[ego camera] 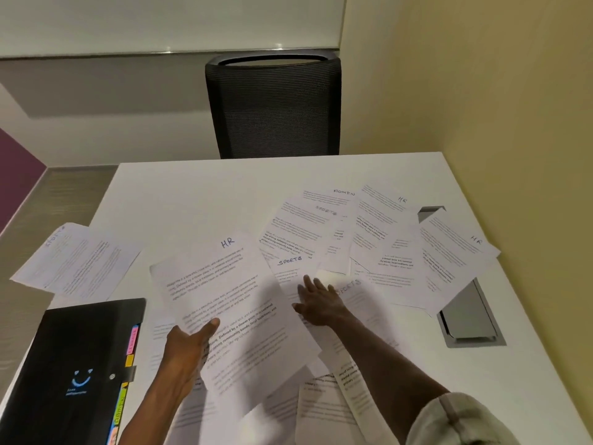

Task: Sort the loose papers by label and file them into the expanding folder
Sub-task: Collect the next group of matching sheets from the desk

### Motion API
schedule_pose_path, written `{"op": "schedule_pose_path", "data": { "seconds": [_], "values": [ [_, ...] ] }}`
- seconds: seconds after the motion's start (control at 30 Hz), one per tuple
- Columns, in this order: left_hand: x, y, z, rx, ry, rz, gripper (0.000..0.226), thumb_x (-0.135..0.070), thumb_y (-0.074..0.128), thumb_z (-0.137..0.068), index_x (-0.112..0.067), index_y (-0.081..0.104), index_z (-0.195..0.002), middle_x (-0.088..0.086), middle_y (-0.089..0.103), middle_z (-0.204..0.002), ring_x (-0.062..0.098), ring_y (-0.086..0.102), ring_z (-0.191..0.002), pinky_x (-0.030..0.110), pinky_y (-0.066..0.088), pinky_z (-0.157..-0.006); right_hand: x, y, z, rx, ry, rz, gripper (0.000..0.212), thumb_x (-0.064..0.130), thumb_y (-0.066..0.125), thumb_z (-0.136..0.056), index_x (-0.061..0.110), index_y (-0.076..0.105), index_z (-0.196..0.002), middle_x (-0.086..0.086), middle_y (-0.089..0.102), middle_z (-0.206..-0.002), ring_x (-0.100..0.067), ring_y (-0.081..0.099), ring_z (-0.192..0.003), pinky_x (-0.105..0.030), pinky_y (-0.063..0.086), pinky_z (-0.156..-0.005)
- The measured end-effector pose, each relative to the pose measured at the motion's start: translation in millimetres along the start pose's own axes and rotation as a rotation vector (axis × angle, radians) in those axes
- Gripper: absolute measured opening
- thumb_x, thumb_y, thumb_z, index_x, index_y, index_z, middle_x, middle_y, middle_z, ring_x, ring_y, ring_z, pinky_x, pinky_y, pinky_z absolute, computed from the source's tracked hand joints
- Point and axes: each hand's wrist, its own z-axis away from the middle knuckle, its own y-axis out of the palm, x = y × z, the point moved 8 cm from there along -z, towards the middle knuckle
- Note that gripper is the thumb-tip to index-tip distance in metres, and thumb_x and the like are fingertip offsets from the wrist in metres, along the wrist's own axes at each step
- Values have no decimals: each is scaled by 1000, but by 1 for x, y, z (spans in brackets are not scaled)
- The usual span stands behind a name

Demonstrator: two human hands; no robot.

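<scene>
White table (pixel 199 194) fills the lower two thirds of the head view, littered with printed sheets.

Left hand (pixel 184 351), lower centre: fingers under and thumb on top of a sheet headed HR (pixel 224 303), pinching its lower left edge. Sheet lifted and tilted, casting a shadow to its right.

Right hand (pixel 316 303), centre of frame: fingers spread and nearly straight, palm down, lying flat on the loose papers (pixel 369 239). Fingertips reach a sheet marked SPORTS (pixel 290 263); another SPORTS page lies just right of the wrist. Pale rolled sleeve (pixel 459 422) at lower right.

Right-centre spread: overlapping pages with handwritten headings, one ADMIN, one SPORTS, two HR. More pages lie under both forearms. One separate sheet (pixel 77 261) hangs over the table's left edge, its heading blurred.

Black expanding folder (pixel 73 374), lower left corner, lying closed, coloured tabs along its right edge.

Grey cable hatch (pixel 468 319) set in the table at right, partly covered by paper. Dark mesh chair (pixel 272 104) beyond the far edge, upper centre.
</scene>
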Motion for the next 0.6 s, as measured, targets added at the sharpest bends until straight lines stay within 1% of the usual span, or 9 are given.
{"op": "schedule_pose_path", "data": {
  "seconds": [0.07, 0.1, 0.17, 0.23, 0.3, 0.37, 0.43, 0.53, 0.6],
  "values": [
    [1, 6, 4, 11, 1, 46, 60, -7, 76, -84, -11, 53, -139, 8, 67, -124, 29, 65, -110, 49, 48, -100, 5, 2, 3, -10, -76, -1, 60, 47, 27, -103, 20, 15, -155, -1, -6, -164, -24, -2, -151, -51, 6, -121],
    [0, 13, 9, 21, -5, 48, 58, -8, 78, -82, -12, 57, -135, 8, 67, -123, 30, 64, -110, 50, 46, -100, 6, 0, 4, -3, -113, -13, 56, 44, 27, -103, 21, 21, -154, 0, -2, -164, -24, 0, -151, -51, 8, -120],
    [2, 23, 12, 36, -7, 40, 51, -21, 87, -70, -15, 69, -117, 7, 65, -108, 29, 56, -102, 48, 43, -90, 1, -6, 3, -7, -146, -108, 52, 43, 30, -103, 22, 31, -151, 0, 7, -164, -23, 9, -150, -47, 14, -120],
    [3, 35, 16, 33, -12, 24, 37, -15, 83, -77, -11, 69, -112, 9, 71, -95, 32, 60, -93, 51, 46, -89, -19, -23, 1, -137, -77, -264, 57, 46, 35, -102, 19, 30, -152, -2, 13, -163, -21, 15, -149, -42, 16, -120],
    [5, 46, 17, 50, -11, 44, 30, -6, 75, -84, -8, 65, -113, 9, 74, -96, 33, 67, -93, 53, 49, -92, -55, -39, -2, -286, 68, -275, 64, 50, 33, -101, 15, 22, -154, -6, 8, -163, -22, 9, -150, -42, 13, -121],
    [9, 59, 17, 78, -4, 52, 33, -11, 80, -79, -9, 68, -110, 11, 66, -97, 32, 56, -93, 50, 43, -85, -85, -38, -8, -265, 163, -172, 72, 56, 28, -100, 13, 11, -155, -7, -2, -164, -24, -1, -151, -46, 6, -121],
    [14, 69, 17, 75, -2, 60, 37, -21, 87, -72, -11, 70, -103, 13, 55, -94, 33, 43, -91, 49, 36, -78, -92, -33, -14, -191, 126, -77, 77, 60, 25, -98, 12, 6, -156, -5, -8, -163, -23, -7, -151, -47, -1, -121],
    [18, 86, 17, 111, -14, 46, 57, -35, 95, -56, -8, 67, -98, 12, 49, -94, 33, 39, -90, 48, 33, -76, -73, -37, -17, -171, -27, -17, 71, 56, 23, -99, 12, 14, -155, -2, -2, -164, -21, -4, -151, -47, -1, -121],
    [15, 99, 20, 144, -6, 61, 55, -26, 92, -66, -1, 67, -107, 15, 56, -92, 33, 42, -91, 49, 35, -78, -65, -44, -16, -178, -97, -67, 62, 48, 26, -102, 12, 25, -152, -4, 12, -163, -22, 6, -150, -47, 7, -121]
  ]
}}
